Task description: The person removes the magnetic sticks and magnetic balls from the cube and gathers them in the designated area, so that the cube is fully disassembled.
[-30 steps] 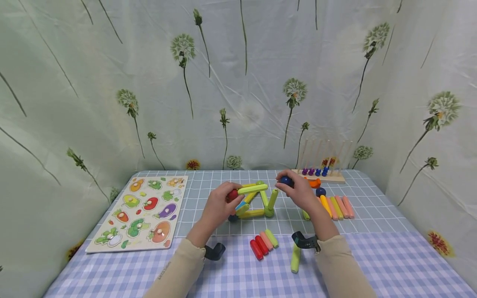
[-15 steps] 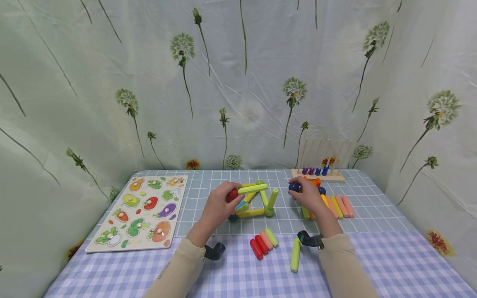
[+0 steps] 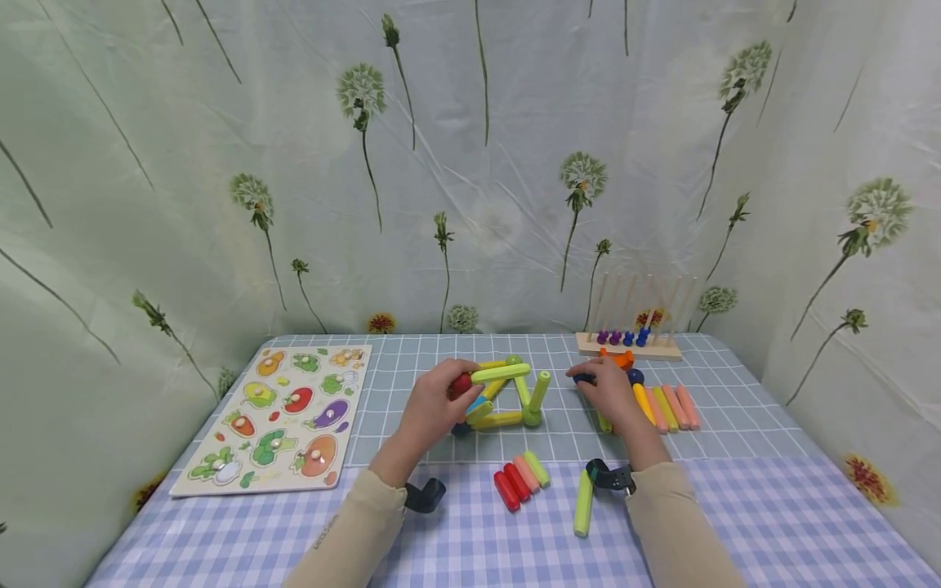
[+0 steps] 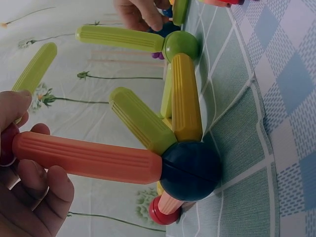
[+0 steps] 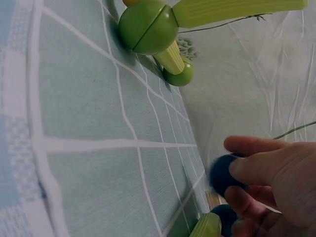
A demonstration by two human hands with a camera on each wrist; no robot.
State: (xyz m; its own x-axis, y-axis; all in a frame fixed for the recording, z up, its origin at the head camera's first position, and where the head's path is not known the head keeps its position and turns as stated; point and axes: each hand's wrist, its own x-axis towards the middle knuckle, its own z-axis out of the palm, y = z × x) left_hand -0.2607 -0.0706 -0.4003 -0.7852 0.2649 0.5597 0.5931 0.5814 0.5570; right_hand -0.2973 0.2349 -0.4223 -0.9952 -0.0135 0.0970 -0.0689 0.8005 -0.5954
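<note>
My left hand [image 3: 434,400] pinching red ball [image 3: 461,384] atop rod frame [image 3: 497,420]; right hand [image 3: 612,392] pinching dark blue ball [image 5: 220,174], right of frame, low near bench [image 3: 390,408]. Judging balls light, hard, slick, roll-prone; favouring grip across widest part. Ribbed coral rod [image 4: 89,157] seeming stiff, grippier.

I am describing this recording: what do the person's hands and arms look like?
The left hand and right hand are bare. The left sleeve and right sleeve are long and beige; the left has dark lettering too small to read. The left wrist unit and right wrist unit are black.
</note>
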